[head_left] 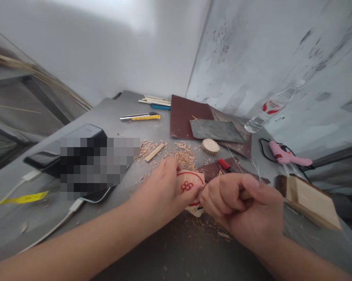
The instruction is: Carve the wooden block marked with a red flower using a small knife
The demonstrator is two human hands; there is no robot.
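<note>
A light wooden piece point(195, 179) with a red circle and a red flower-like drawing lies between my hands, low in the middle of the head view. My left hand point(164, 187) grips its left side, thumb near the drawing. At its right edge is my right hand point(237, 199), closed in a fist with the knuckles close to the left thumb. What the right fist holds is mostly hidden. Wood shavings point(185, 157) lie behind the wooden piece and under it.
Behind are a yellow cutter point(145, 117), sandpaper sheets point(183, 119), a wood slice point(210, 146) and a red marker point(225, 164). To the right stand a bottle point(266, 111), a pink glue gun point(288, 156) and a wood block point(313, 201). Black devices point(89, 134) with cables sit left.
</note>
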